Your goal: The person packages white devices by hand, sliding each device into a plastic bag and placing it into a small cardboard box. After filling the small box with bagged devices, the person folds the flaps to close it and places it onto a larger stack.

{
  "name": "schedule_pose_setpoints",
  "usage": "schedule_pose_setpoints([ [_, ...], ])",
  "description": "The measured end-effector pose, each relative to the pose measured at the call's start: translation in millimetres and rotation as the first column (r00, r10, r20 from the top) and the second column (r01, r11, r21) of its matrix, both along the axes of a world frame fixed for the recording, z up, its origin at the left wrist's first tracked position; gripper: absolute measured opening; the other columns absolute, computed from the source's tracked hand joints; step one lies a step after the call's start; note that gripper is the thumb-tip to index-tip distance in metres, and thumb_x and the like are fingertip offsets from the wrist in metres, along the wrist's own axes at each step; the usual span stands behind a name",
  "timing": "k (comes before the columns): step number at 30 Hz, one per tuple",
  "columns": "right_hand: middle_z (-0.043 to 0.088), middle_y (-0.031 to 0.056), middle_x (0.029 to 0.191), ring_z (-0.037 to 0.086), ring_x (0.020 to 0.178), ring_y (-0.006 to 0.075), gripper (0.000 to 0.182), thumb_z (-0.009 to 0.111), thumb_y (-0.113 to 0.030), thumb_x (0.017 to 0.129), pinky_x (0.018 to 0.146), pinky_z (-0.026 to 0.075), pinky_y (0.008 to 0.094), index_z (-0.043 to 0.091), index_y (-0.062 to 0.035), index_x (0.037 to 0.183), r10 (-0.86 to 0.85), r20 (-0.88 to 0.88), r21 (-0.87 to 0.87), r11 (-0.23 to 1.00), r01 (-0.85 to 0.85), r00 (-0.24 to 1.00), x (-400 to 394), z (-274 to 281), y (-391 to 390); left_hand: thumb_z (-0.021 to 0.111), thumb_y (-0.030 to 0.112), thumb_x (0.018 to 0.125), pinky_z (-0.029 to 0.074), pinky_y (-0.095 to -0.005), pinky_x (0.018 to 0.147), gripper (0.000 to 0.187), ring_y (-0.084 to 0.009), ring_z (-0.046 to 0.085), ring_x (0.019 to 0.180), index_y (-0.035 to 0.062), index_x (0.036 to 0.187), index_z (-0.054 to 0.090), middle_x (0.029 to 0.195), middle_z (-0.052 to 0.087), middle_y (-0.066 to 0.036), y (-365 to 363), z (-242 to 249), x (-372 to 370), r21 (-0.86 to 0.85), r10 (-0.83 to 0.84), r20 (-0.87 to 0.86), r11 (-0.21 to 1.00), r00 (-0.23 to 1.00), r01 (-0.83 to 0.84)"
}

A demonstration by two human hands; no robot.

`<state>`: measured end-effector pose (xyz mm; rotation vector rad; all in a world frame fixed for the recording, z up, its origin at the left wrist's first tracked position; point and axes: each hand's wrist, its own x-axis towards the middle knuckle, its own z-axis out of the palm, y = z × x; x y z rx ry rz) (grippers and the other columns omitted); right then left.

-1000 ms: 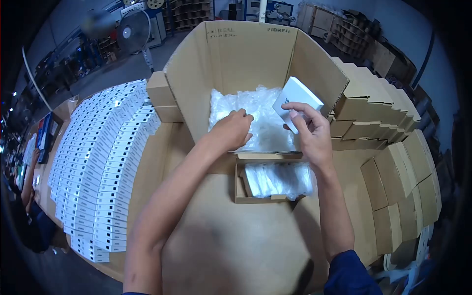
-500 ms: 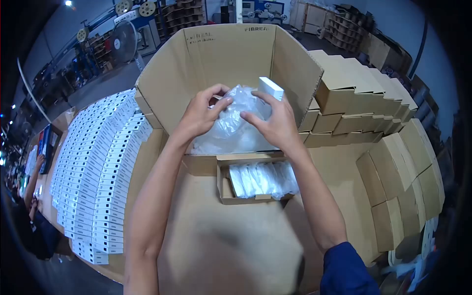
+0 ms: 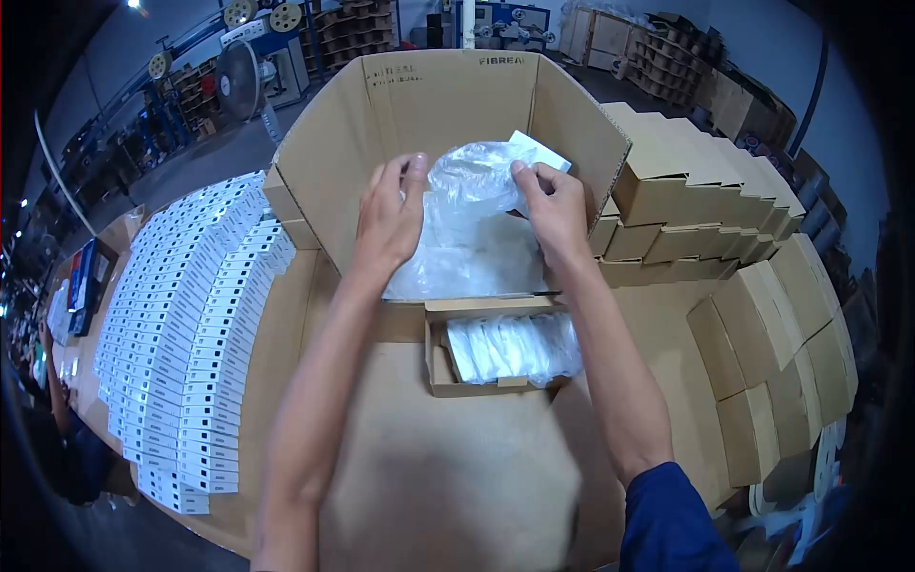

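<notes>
In my right hand [image 3: 553, 205], thumb and fingers close on a crumpled clear plastic bag [image 3: 472, 176], which spreads out to the left. A white box [image 3: 540, 151] shows just beyond the fingertips of that hand, partly hidden by the bag. My left hand [image 3: 391, 210] is raised at the left of the bag, fingers up and thumb a little apart, with nothing in it. Both hands are over a large open carton [image 3: 448, 105], where more clear plastic bags [image 3: 467, 262] lie heaped. Nearer to me, a small cardboard box [image 3: 467, 389] holds a row of plastic-wrapped white items [image 3: 510, 348].
Rows of stacked white boxes with printed labels [image 3: 181, 334] stand at the left. Small brown cartons [image 3: 705, 181] are piled at the back right, with more cartons [image 3: 782, 353] at the right edge. Another person's arm [image 3: 57, 391] shows at far left; a fan [image 3: 238, 81] stands behind.
My left hand has let go of the bag and moved slightly left. My right hand has shifted a little right, and the bag now spreads flatter. The white box has tilted.
</notes>
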<state>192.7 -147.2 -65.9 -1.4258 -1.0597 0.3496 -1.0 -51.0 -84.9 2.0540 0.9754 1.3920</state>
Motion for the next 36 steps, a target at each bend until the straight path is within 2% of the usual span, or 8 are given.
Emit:
schedule_pose_setpoints([
  [3, 0.059, 0.0001, 0.067, 0.049, 0.065, 0.0078, 0.043, 0.067, -0.029, 0.103, 0.063, 0.046, 0.0304, 0.067, 0.0062, 0.080, 0.001, -0.233, 0.212, 0.976, 0.050, 0.972, -25, 0, -7, 0.047, 0.054, 0.108, 0.051, -0.0360, 0.103, 0.067, -0.0236, 0.063, 0.116, -0.0062, 0.131, 0.062, 0.123, 0.066, -0.016, -50, 5, -5, -0.362, -0.197, 0.356, 0.872, 0.914, 0.329],
  [10, 0.049, -0.0045, 0.066, 0.037, 0.067, 0.0060, 0.038, 0.073, -0.022, 0.099, 0.058, 0.029, 0.0296, 0.062, 0.0024, 0.073, -0.059, -0.172, 0.327, 0.938, 0.114, 0.983, -94, -25, -100, 0.058, 0.023, 0.109, 0.055, -0.0341, 0.095, 0.031, -0.0181, 0.066, 0.108, -0.0015, 0.126, 0.059, 0.118, 0.068, -0.012, -149, -9, 4, -0.127, -0.262, 0.766, 0.833, 0.587, 0.538],
  [13, 0.057, -0.0067, 0.076, 0.045, 0.073, 0.0023, 0.018, 0.076, -0.015, 0.097, 0.061, 0.035, 0.0222, 0.072, 0.0013, 0.088, 0.134, -0.523, 0.214, 0.977, -0.022, 0.842, -115, -35, -169, 0.051, 0.023, 0.112, 0.055, -0.0320, 0.090, 0.023, -0.0136, 0.065, 0.101, 0.0031, 0.123, 0.056, 0.112, 0.067, -0.008, -200, -9, -9, -0.135, -0.142, 0.903, 0.803, 0.406, 0.580],
  [20, 0.060, -0.0004, 0.092, 0.050, 0.076, 0.0058, 0.015, 0.072, -0.012, 0.099, 0.068, 0.041, 0.0230, 0.075, 0.0030, 0.098, 0.158, -0.460, 0.075, 0.987, -0.140, 0.874, -134, -79, -276, 0.041, 0.029, 0.115, 0.051, -0.0262, 0.074, 0.029, -0.0082, 0.061, 0.086, 0.0063, 0.107, 0.058, 0.100, 0.064, -0.003, -289, -60, -46, -0.362, 0.098, 0.860, 0.807, 0.500, 0.466],
  [22, 0.060, -0.0035, 0.085, 0.048, 0.067, 0.0032, 0.014, 0.067, -0.010, 0.102, 0.058, 0.037, 0.0218, 0.072, 0.0017, 0.096, 0.175, -0.419, 0.037, 0.984, -0.176, 0.891, -133, -82, -300, 0.046, 0.032, 0.112, 0.056, -0.0308, 0.082, 0.032, -0.0173, 0.066, 0.096, 0.0053, 0.125, 0.059, 0.112, 0.067, -0.009, -295, -88, -89, -0.150, -0.165, 0.961, 0.356, 0.220, 0.922],
  [24, 0.061, 0.0054, 0.105, 0.054, 0.079, 0.0101, 0.012, 0.069, -0.009, 0.100, 0.068, 0.045, 0.0259, 0.073, 0.0029, 0.099, 0.162, -0.157, 0.022, 0.987, -0.160, 0.974, -132, -91, -318, 0.050, 0.033, 0.109, 0.058, -0.0333, 0.089, 0.038, -0.0218, 0.068, 0.104, 0.0056, 0.135, 0.058, 0.119, 0.068, -0.012, -311, -96, -95, -0.417, 0.005, 0.896, 0.351, 0.444, 0.838],
  [29, 0.058, 0.0244, 0.131, 0.065, 0.114, 0.0341, 0.011, 0.075, -0.004, 0.090, 0.091, 0.053, 0.0389, 0.073, 0.0013, 0.100, 0.092, 0.544, 0.021, 0.992, -0.123, 0.834, -135, -66, -333, 0.065, 0.010, 0.100, 0.053, -0.0284, 0.092, 0.029, -0.0128, 0.065, 0.104, 0.0025, 0.127, 0.064, 0.115, 0.068, -0.007, -315, -79, -114, -0.551, -0.602, 0.448, 0.398, 0.662, 0.734],
  [36, 0.055, 0.0318, 0.136, 0.059, 0.123, 0.0470, 0.011, 0.073, -0.004, 0.088, 0.101, 0.050, 0.0499, 0.072, 0.0035, 0.096, 0.211, 0.462, -0.101, 0.978, -0.185, 0.861, -137, -70, -345, 0.069, 0.009, 0.099, 0.053, -0.0225, 0.072, 0.020, -0.0049, 0.064, 0.087, 0.0013, 0.116, 0.062, 0.102, 0.068, -0.001, -316, -90, -126, -0.530, -0.320, 0.643, 0.471, 0.696, 0.706],
])
